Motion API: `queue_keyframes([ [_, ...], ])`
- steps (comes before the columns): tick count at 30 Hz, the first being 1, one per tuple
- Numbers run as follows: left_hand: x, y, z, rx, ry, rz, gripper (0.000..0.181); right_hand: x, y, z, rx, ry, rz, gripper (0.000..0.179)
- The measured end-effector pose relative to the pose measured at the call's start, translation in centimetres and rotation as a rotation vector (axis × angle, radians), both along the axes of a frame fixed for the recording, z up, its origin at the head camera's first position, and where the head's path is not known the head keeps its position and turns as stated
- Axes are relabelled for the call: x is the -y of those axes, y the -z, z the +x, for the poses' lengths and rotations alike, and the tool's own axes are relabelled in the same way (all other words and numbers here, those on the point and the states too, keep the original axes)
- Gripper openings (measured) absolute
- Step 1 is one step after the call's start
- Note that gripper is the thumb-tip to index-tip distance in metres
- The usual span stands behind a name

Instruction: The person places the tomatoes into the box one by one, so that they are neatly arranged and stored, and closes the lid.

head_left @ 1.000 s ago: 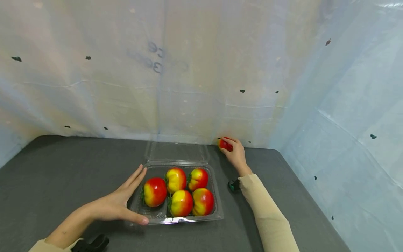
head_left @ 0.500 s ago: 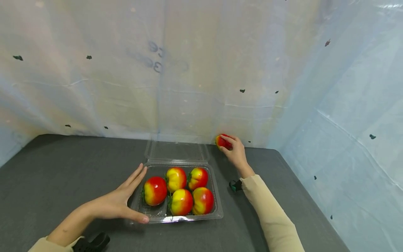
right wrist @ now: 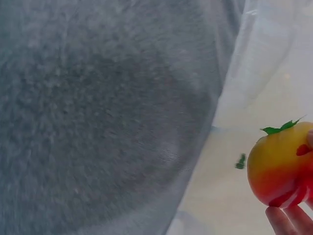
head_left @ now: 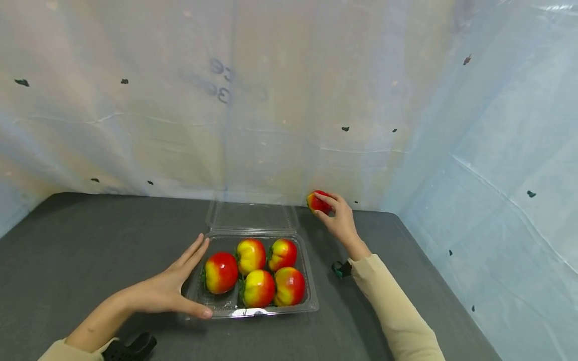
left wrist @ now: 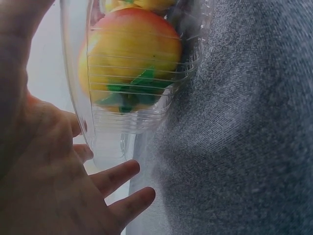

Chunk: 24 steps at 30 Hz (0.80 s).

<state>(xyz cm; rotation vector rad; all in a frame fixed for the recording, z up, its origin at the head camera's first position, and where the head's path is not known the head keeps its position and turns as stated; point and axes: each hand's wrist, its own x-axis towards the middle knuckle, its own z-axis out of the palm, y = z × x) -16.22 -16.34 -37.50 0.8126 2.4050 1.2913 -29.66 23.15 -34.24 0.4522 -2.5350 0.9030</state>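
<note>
My right hand (head_left: 339, 218) grips a red-and-yellow tomato (head_left: 317, 201) between thumb and fingers, near the back edge of the table. In the right wrist view, that tomato (right wrist: 279, 166) shows its green leafy top, with fingertips under its red side. My left hand (head_left: 173, 291) is spread, fingers straight, at the left side of a clear plastic clamshell box (head_left: 311, 301). Inside the box sit several similar tomatoes; the leftmost tomato (head_left: 221, 273) lies nearest my left hand. The left wrist view shows a tomato (left wrist: 132, 54) through the ribbed box wall, the left fingers (left wrist: 117, 178) alongside.
The box's clear lid (head_left: 253, 216) is folded back toward the wall. Whitish plastic sheeting (head_left: 280, 125) rises behind the dark grey table (head_left: 113, 235) and along its right side. Black bands are at both wrists.
My right hand has moved slightly up and left with the tomato, and the forearm has swung a little to the right. The left hand and the box have stayed put.
</note>
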Motion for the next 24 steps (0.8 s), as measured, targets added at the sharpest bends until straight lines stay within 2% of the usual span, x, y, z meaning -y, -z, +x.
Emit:
queue_keyframes([
  [7, 0.1, 0.0, -0.2, -0.011, 0.000, 0.004, 0.124, 0.0, -1.2, 1.0, -0.087, -0.052, 0.021, 0.044],
  [24, -0.4, 0.2, -0.5, -0.031, -0.018, -0.032, 0.125, 0.6, -2.9, 3.9, -0.159, -0.117, 0.044, 0.045],
])
